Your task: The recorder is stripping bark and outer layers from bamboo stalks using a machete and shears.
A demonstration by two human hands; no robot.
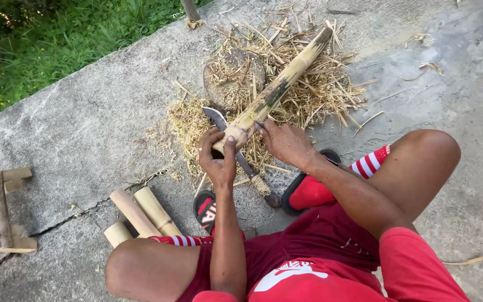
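Four bamboo pieces (278,86), one knife (219,120), two sandals (307,193)

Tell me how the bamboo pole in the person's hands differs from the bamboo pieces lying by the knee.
The bamboo pole is long, with dark green-black streaks; the short bamboo pieces are pale tan. The pole is gripped at its near end by the left hand and touched by the right hand, its far end lying among shavings; the pieces lie loose on bare concrete. Both are round, jointed bamboo.
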